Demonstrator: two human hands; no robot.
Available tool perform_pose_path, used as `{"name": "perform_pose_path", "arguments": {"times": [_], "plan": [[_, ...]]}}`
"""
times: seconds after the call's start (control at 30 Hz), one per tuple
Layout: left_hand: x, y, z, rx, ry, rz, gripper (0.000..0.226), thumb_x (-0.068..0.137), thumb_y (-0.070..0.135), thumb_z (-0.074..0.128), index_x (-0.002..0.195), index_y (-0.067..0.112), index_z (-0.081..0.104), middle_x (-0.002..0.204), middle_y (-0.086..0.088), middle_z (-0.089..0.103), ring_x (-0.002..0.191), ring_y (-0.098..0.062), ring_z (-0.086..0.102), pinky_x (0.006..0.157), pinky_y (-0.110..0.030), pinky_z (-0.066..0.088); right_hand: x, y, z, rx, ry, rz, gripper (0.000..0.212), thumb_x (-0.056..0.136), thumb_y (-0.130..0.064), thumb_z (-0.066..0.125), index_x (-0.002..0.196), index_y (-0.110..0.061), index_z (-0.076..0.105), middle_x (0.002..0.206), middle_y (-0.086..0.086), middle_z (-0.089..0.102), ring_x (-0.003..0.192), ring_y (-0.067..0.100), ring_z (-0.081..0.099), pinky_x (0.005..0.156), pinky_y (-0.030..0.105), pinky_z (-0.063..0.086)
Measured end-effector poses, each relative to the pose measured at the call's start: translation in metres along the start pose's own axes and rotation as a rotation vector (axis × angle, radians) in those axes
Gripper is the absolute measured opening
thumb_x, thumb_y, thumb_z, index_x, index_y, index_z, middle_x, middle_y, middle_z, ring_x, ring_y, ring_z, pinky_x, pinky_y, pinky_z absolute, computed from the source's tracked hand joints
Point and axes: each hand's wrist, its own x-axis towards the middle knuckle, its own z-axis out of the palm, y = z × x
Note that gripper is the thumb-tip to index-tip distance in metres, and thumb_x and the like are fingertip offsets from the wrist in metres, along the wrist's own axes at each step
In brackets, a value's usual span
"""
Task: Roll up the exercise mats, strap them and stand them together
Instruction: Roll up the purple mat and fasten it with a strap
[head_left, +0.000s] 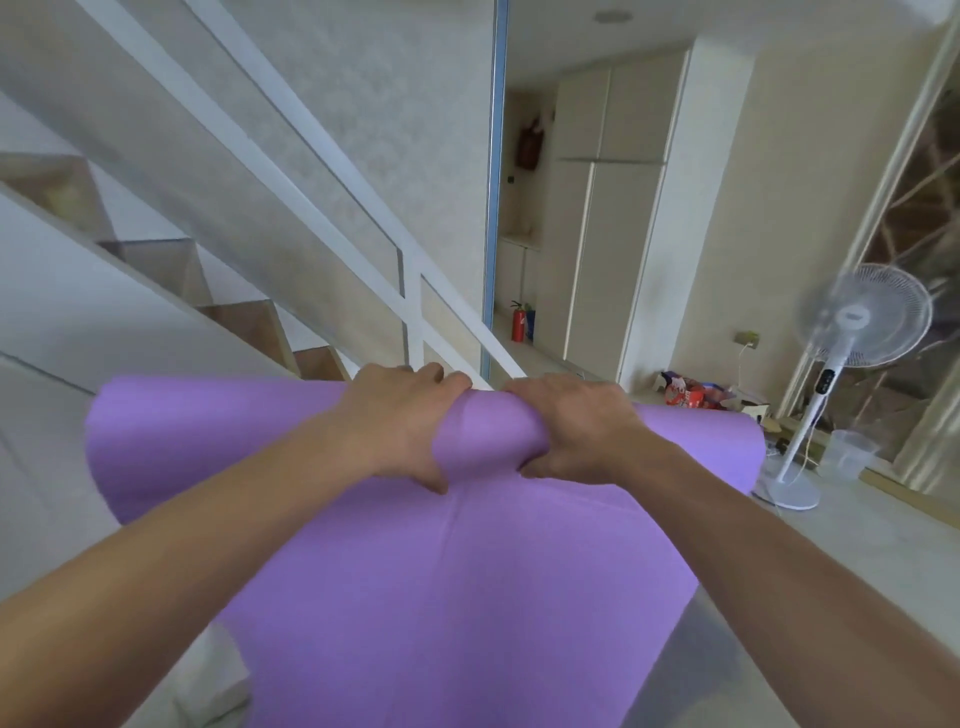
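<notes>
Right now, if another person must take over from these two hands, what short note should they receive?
Left hand: grips the rolled end of the purple mat, fingers over the top.
Right hand: grips the same roll close beside the left, near its middle.
Mat: the far end is rolled; the rest runs unrolled toward the camera.
Done: rolling is started.
Left to do: finish the roll, strap it, stand it up.
No strap and no second mat are in view.
A standing fan is on the floor to the right.

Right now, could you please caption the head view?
Left hand and right hand grip a half-rolled purple mat near stairs.
</notes>
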Motion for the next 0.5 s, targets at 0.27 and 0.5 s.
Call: {"name": "perform_pose_path", "arguments": {"times": [0.27, 0.5], "plan": [[0.039, -0.042, -0.089, 0.091, 0.344, -0.099, 0.071, 0.069, 0.051, 0.07, 0.131, 0.029, 0.042, 0.106, 0.006, 0.056, 0.09, -0.02, 0.058, 0.066, -0.031, 0.042, 0.041, 0.022, -0.107, -0.133, 0.263, 0.056, 0.075, 0.076, -0.052, 0.065, 0.141, -0.043, 0.03, 0.123, -0.007, 0.052, 0.114, 0.02, 0.052, 0.084, 0.033, 0.046], [0.026, -0.023, -0.057, -0.065, 0.138, -0.027, 0.074, 0.063, 0.056, 0.072, 0.128, 0.035, 0.045, 0.099, 0.01, 0.062, 0.089, -0.02, 0.062, 0.071, -0.032, 0.044, 0.013, 0.016, -0.072, -0.043, 0.053, 0.04, 0.077, 0.071, -0.056, 0.068, 0.138, -0.046, 0.032, 0.122, -0.014, 0.056, 0.112, 0.017, 0.055, 0.08, 0.032, 0.046]]}}
